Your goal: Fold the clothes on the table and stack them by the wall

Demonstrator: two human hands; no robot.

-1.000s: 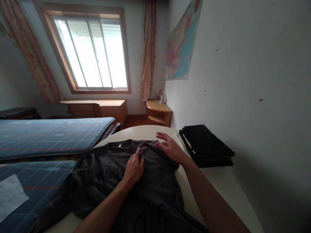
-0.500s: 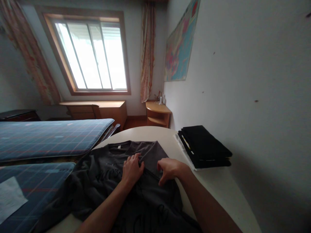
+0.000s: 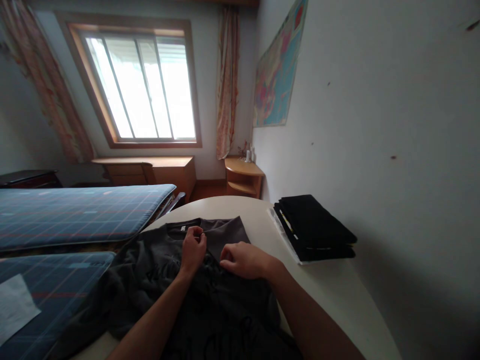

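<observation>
A dark grey sweatshirt [image 3: 150, 272] with dark lettering and a small pale neck label lies spread over the round table, its collar toward the window. Just below the collar, my left hand [image 3: 194, 248] is closed, thumb and fingers pinching the cloth. My right hand [image 3: 243, 260] is curled shut on a fold of the sweatshirt, on the right part of the chest. The fabric between the hands is wrinkled, and my forearms cover part of the lower body. One sleeve trails to the lower left over the table edge.
A stack of folded black cloth [image 3: 317, 222] rests on the white table [image 3: 337, 290] at the right, near the wall. To the left are plaid mattresses [image 3: 86, 212], one with a white paper [image 3: 17, 307] on it. A corner shelf [image 3: 243, 167] stands beyond.
Both hands have shifted left. My left hand has gone from spread fingers to a pinch nearer the collar; my right fingers have closed. The sweatshirt's right shoulder edge has drawn slightly left.
</observation>
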